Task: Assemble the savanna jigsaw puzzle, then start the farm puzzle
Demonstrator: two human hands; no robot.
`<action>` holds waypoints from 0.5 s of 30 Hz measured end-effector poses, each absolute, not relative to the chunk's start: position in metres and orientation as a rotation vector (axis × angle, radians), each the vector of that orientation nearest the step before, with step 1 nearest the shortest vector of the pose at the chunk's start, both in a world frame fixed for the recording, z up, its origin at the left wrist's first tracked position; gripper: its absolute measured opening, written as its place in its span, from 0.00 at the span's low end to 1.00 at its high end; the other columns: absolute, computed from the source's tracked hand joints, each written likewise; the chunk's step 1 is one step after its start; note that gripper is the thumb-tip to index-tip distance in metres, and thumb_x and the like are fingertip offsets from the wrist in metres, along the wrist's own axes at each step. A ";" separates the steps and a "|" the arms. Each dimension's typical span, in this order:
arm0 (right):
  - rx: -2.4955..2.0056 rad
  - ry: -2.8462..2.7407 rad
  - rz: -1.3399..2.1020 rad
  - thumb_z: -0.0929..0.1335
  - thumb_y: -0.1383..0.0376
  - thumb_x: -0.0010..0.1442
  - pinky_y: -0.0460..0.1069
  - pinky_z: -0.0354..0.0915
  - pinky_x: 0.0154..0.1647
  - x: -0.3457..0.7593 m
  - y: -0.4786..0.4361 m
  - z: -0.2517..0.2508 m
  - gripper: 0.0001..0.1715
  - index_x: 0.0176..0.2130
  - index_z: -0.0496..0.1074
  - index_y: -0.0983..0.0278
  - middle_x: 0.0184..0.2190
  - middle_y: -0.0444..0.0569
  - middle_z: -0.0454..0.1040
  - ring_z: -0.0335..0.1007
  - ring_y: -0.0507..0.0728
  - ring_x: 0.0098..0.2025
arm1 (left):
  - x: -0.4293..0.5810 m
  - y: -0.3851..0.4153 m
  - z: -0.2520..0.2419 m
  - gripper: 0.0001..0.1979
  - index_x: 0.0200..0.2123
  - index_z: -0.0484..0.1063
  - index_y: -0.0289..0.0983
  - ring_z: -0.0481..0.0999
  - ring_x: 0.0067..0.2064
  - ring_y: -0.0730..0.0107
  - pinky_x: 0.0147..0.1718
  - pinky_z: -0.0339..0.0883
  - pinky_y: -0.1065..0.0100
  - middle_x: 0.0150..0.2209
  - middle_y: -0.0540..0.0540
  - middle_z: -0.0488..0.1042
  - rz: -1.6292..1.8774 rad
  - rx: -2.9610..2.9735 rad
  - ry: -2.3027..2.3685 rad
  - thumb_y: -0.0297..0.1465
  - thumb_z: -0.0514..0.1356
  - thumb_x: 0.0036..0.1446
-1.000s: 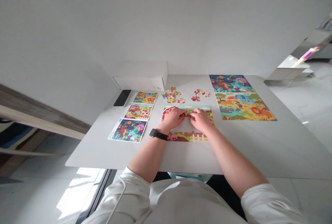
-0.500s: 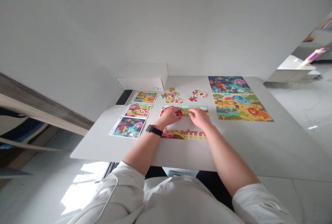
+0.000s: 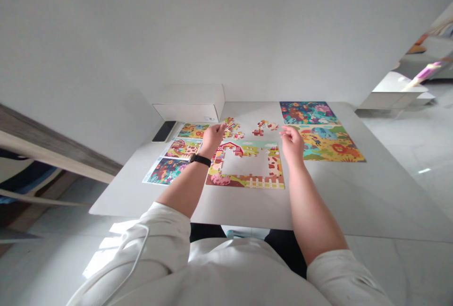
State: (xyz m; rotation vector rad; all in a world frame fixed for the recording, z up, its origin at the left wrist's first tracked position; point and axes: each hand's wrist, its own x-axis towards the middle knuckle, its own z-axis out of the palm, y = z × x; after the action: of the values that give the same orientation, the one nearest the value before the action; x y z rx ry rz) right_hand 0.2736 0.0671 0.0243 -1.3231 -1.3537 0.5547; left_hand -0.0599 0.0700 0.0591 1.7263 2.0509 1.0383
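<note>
On the table lies a farm jigsaw puzzle [image 3: 247, 182], its border joined into a frame around a bare middle. A red barn shows at its upper left, a pink pig at its lower left, and a white fence along the bottom. My left hand [image 3: 213, 138], with a black watch on its wrist, is raised over the puzzle's upper left corner, fingers bunched. Whether they hold anything is hidden. Just beyond its fingertips lies a cluster of loose puzzle pieces [image 3: 236, 132]. My right hand [image 3: 293, 143] hovers right of the puzzle, fingers loosely bent and slightly apart, nothing visible in them.
A second group of loose pieces [image 3: 259, 131] lies behind the puzzle. Three picture cards [image 3: 167, 172] and a phone [image 3: 164, 131] are at left, a white box [image 3: 186, 111] behind them. Two finished puzzles, a dark one [image 3: 307, 112] and a safari one [image 3: 332, 148], lie at right.
Both hands have lifted off the puzzle's upper edge and moved apart, the left toward the left-hand cluster, the right out past the puzzle's right side. The whole border is uncovered.
</note>
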 end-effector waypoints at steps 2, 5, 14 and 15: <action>-1.290 -1.334 0.548 0.65 0.63 0.62 0.56 0.75 0.53 0.274 0.069 0.022 0.22 0.53 0.79 0.59 0.43 0.50 0.85 0.81 0.60 0.43 | -0.057 0.078 0.058 0.25 0.31 0.78 0.38 0.77 0.32 0.63 0.35 0.66 0.66 0.27 0.45 0.79 0.949 1.769 2.031 0.45 0.52 0.74; -1.267 -1.310 0.535 0.66 0.63 0.62 0.56 0.75 0.52 0.275 0.069 0.023 0.22 0.53 0.79 0.59 0.42 0.50 0.85 0.81 0.60 0.43 | -0.050 0.089 0.055 0.16 0.45 0.82 0.39 0.81 0.41 0.62 0.42 0.69 0.67 0.39 0.44 0.85 0.848 1.867 1.987 0.36 0.54 0.71; -1.294 -1.301 0.498 0.65 0.61 0.64 0.56 0.75 0.52 0.272 0.062 0.031 0.20 0.51 0.79 0.59 0.42 0.51 0.85 0.81 0.61 0.44 | -0.031 0.113 0.046 0.19 0.55 0.81 0.41 0.82 0.54 0.51 0.51 0.73 0.61 0.53 0.40 0.84 0.326 2.070 2.038 0.36 0.66 0.62; -1.299 -1.302 0.496 0.65 0.61 0.64 0.56 0.75 0.52 0.271 0.061 0.031 0.19 0.51 0.79 0.59 0.42 0.51 0.84 0.81 0.61 0.44 | -0.029 0.114 0.046 0.18 0.55 0.82 0.42 0.82 0.54 0.51 0.51 0.73 0.61 0.53 0.40 0.84 0.287 2.080 2.046 0.36 0.66 0.62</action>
State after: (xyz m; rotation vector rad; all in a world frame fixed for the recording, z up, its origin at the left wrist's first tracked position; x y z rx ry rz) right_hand 0.2714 0.0612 0.0309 -1.2994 -1.3018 0.4960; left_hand -0.0290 0.1140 0.0465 2.0803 2.0460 0.2872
